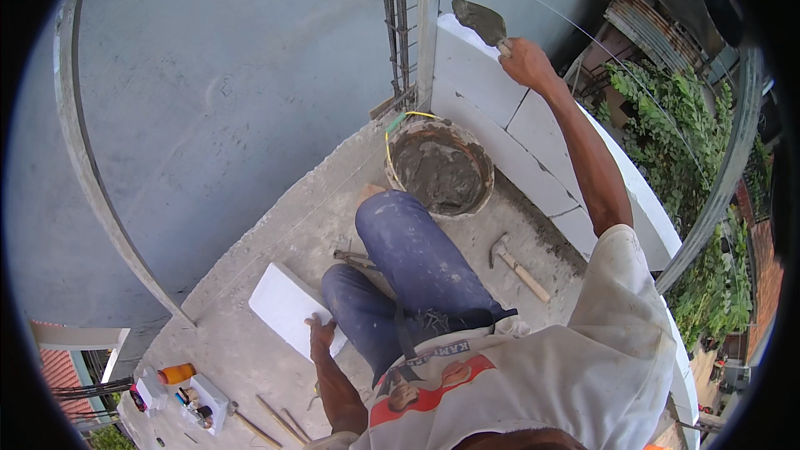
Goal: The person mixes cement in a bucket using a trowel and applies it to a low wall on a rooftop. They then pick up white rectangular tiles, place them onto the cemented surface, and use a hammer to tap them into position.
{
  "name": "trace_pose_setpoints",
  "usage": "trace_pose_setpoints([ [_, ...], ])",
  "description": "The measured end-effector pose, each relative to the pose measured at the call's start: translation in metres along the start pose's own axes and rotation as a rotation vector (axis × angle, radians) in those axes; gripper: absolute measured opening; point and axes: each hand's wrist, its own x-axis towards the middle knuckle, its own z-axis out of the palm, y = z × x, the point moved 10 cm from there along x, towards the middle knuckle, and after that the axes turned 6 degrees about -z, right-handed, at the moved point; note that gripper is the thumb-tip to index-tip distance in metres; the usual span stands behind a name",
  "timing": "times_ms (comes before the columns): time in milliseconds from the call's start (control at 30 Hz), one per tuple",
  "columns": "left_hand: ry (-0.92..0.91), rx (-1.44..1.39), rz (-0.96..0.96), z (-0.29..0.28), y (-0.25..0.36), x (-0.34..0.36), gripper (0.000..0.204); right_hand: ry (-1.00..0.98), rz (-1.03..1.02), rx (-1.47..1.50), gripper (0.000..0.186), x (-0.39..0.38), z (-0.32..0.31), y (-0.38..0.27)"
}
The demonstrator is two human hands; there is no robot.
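My right hand (525, 64) is closed on the handle of a trowel (479, 21), whose mortar-smeared blade is raised at the top end of a wall of white blocks (533, 142). Below it, a round bucket (483, 175) of wet grey mortar (435, 168) sits on the concrete floor, with a yellow-and-green loop at its rim. My left hand (321, 332) grips the near edge of a loose white block (283, 304) beside my bent legs. A hammer (521, 271) lies right of my knee; metal tools (350, 257) lie partly hidden left of it.
A grey wall (208, 75) runs along the left. Vertical rebar (392, 25) and posts (427, 17) rise at the back. An orange bottle (177, 373), a white tray (200, 400) of small items and wooden-handled tools (279, 417) lie lower left. Foliage (650, 125) and roofs show beyond the block wall.
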Motion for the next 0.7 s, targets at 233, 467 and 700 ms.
trace_pose_setpoints([
  [233, -0.005, -0.016, -0.003, -0.004, -0.007, -0.009, 0.097, -0.016, -0.28, -0.638, 0.014, 0.012, 0.021, -0.035],
  [467, -0.016, -0.036, -0.019, -0.005, -0.011, -0.006, 0.098, 0.024, -0.315, -0.764, 0.016, -0.062, 0.002, -0.03],
  [700, -0.006, -0.059, 0.021, 0.0, -0.019, 0.005, 0.099, -0.101, -0.145, -0.818, 0.055, -0.137, 0.006, -0.024],
])
